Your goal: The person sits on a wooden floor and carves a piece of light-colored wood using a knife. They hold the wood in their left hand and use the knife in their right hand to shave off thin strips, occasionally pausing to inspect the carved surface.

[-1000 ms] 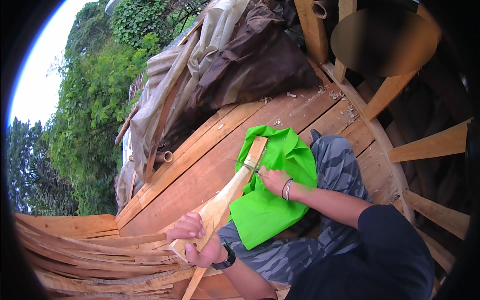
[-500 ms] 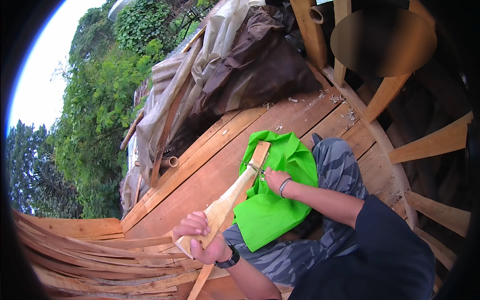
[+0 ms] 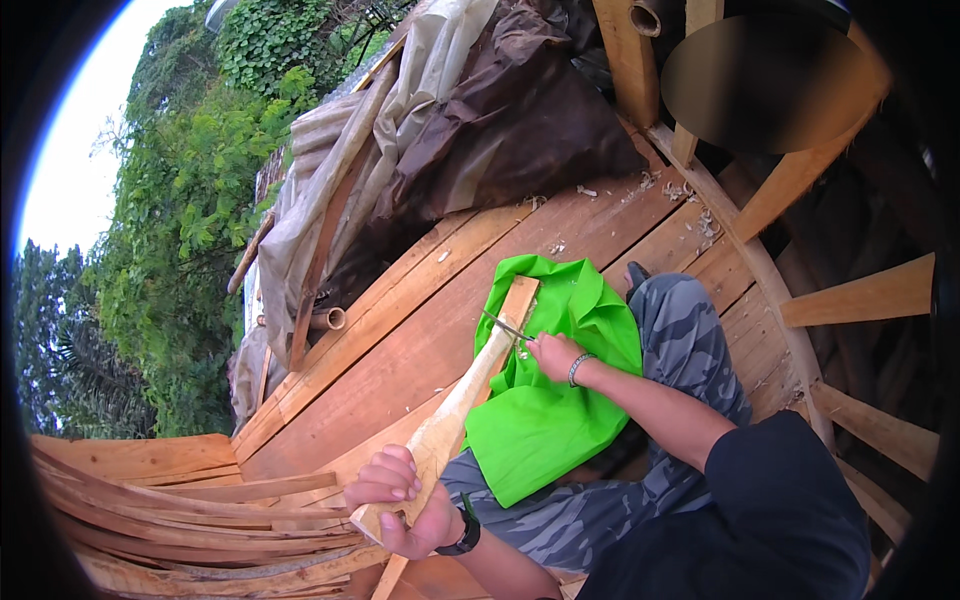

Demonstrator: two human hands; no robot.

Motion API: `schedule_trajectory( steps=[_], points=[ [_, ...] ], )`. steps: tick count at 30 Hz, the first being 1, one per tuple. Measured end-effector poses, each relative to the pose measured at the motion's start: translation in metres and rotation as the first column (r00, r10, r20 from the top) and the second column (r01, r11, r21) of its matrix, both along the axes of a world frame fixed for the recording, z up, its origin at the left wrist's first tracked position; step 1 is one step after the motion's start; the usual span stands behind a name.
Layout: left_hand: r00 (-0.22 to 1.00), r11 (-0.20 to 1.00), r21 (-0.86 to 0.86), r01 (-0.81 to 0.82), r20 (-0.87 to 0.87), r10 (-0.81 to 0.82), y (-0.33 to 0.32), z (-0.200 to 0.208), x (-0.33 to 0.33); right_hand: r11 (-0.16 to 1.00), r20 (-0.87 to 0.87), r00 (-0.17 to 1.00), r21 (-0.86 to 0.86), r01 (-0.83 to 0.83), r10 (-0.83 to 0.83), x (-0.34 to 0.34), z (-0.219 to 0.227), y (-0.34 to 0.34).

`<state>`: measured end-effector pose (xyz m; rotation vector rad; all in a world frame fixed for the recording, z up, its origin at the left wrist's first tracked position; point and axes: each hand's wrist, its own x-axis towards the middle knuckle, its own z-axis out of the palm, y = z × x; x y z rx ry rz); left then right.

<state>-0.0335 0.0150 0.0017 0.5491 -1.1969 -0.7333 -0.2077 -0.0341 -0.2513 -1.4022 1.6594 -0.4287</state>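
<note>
A pale carved piece of wood (image 3: 455, 415), broad at the near end and narrowing away from me, slants across my lap. My left hand (image 3: 405, 505) is wrapped round its broad end, thumb on the near side. My right hand (image 3: 560, 357) is closed on a knife (image 3: 508, 326); its handle is mostly hidden in my fist, and the thin dark blade lies across the narrow far part of the wood. Bright green cloth (image 3: 545, 440) covers my leg beneath the work, with small shavings on it. A straight wooden strip (image 3: 392, 575) shows below my left hand.
I sit on a plank floor (image 3: 370, 400) scattered with curled shavings (image 3: 708, 222). Long thin wooden strips (image 3: 230, 535) lie at the lower left. Brown tarpaulin (image 3: 510, 130) is heaped at the back. A curved wooden rim with upright posts (image 3: 860, 292) bounds the right side.
The knife blade has tilted more steeply across the wood, and my right hand has shifted slightly. My left hand keeps its grip on the broad end. The whole view has moved a little.
</note>
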Motion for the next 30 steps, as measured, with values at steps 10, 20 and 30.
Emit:
schedule_trajectory(
  steps=[10,20,30],
  points=[
    [1.000,0.999,-0.033,-0.015,-0.009,0.015,0.002,-0.007,0.007,0.967,0.064,0.995,-0.248,-0.057,0.075,0.038,0.077,0.032],
    [1.000,0.999,-0.041,-0.009,-0.026,0.008,-0.009,0.000,-0.007,0.958,-0.205,0.977,-0.266,-0.108,0.054,0.008,-0.002,0.017],
    [0.998,0.998,-0.031,0.055,-0.017,-0.056,-0.016,0.005,-0.015,0.982,-0.199,0.980,-0.186,-0.042,0.004,-0.002,-0.023,0.018]
  ],
)
